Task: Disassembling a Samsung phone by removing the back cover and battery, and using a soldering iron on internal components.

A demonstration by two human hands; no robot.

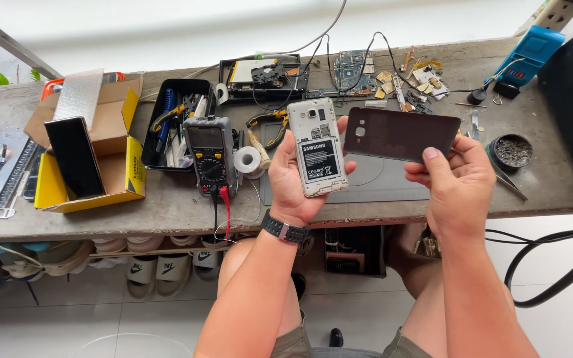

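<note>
While our left hand (294, 179) wraps its grip around a white phone (317, 147), we see the phone's open back facing us, with a dark battery in its lower half and a camera near the top. Its long axis runs upright, top end pointing away from us toward the far edge of the grey surface (167, 205). Just right of that grip, our right hand (455, 182) pinches a dark brown back cover (399, 134) by its lower right corner, long axis lying sideways, tilted slightly.
</note>
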